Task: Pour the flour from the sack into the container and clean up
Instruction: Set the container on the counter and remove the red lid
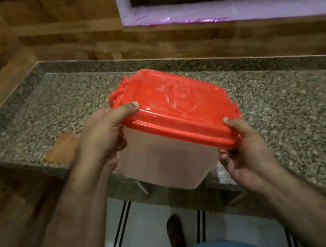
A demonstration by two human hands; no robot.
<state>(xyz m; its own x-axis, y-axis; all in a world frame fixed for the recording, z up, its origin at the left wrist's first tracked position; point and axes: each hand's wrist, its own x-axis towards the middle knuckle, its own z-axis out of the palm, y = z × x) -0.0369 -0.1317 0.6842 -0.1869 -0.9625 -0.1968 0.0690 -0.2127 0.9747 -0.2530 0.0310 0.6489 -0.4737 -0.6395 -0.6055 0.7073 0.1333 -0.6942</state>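
Note:
I hold a translucent plastic container (168,163) with a red lid (172,104) in the air, over the front edge of the granite counter (284,114). The lid sits shut on the box and is tilted toward me. My left hand (104,137) grips the left side, thumb pressed on the lid's rim. My right hand (245,148) grips the near right corner, thumb on the lid edge. The box looks empty through its cloudy wall. No flour sack is in view.
The speckled counter runs left to right, with wood-look walls behind and on the left. A window sill (225,11) lies at the back right. A small brown patch (63,147) marks the counter's near left. Below are the tiled floor and my foot (175,232).

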